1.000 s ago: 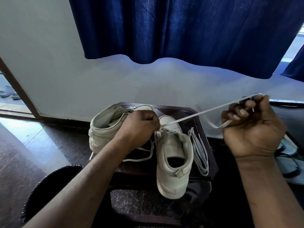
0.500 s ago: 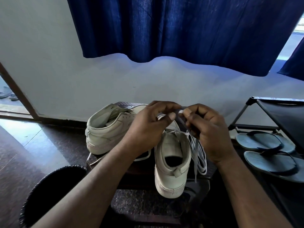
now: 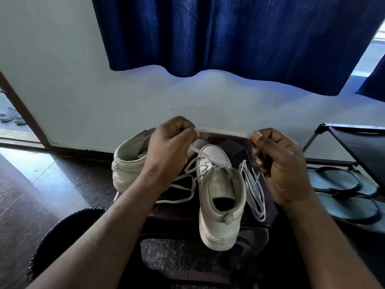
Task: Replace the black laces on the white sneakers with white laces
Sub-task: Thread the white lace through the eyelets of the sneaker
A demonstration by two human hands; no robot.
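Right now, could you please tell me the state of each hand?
Left hand: closed, pinching the white lace.
Right hand: closed, pinching the same lace further along.

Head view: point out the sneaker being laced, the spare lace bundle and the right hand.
sneaker being laced (image 3: 218,225), head view, back of heel.
spare lace bundle (image 3: 253,190), head view, middle strands.
right hand (image 3: 285,163), head view, back of hand.

Pinching flat white fabric lace (image 3: 220,130) btwn L hand (image 3: 168,155) & R hand (image 3: 281,163). Held above white leather sneaker (image 3: 220,197) on dark stool (image 3: 233,147), w/ folded white lace bundle (image 3: 253,190) just R.
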